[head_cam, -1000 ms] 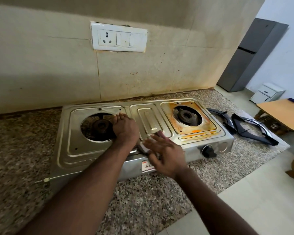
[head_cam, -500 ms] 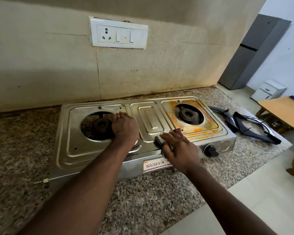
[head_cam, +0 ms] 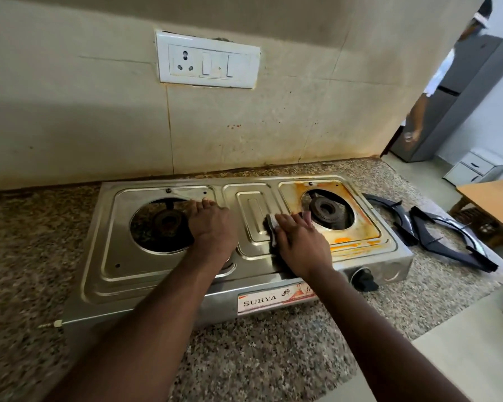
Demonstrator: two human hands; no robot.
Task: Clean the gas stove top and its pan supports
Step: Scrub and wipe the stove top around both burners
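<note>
**A:** Where is the stove (head_cam: pixel 119 256)?

**B:** On the speckled tabletop (head_cam: pixel 273 343), backed against the wall. Both burner wells are bare. A label (head_cam: pixel 273 298) reading SURYA is on its front, and there is a black knob (head_cam: pixel 363 280) to the right of that.

**A:** And the supports?

**B:** Two dark supports (head_cam: pixel 453 242) lie off the stove, on the tabletop to its right. They are close together, but I cannot tell if they touch.

**A:** The left hand (head_cam: pixel 212 224)?

**B:** It is laid palm down on the steel with fingers straight, at the right rim of the left burner (head_cam: pixel 167 221) well. It holds nothing.

**A:** The right hand (head_cam: pixel 299 242)?

**B:** Also flat, with fingers stretched out. It presses a grey pad (head_cam: pixel 270 226) onto the steel between the raised middle panel and the right burner (head_cam: pixel 327 208). Only the pad's left edge shows from under the hand. The fingertips reach the rim of that burner's well.

**A:** How does the steel look?

**B:** It is shiny on the left half. Around the right burner there are orange-brown stains (head_cam: pixel 352 240), thickest along the near edge.

**A:** Anything else?

**B:** A white socket plate (head_cam: pixel 208 62) is on the wall above the stove. At the far right stands a grey fridge (head_cam: pixel 462 91) with a person (head_cam: pixel 427 91) partly in view in front of it. There is also a small white cabinet (head_cam: pixel 474 168) on the floor and the corner of a wooden table (head_cam: pixel 494 198).
</note>
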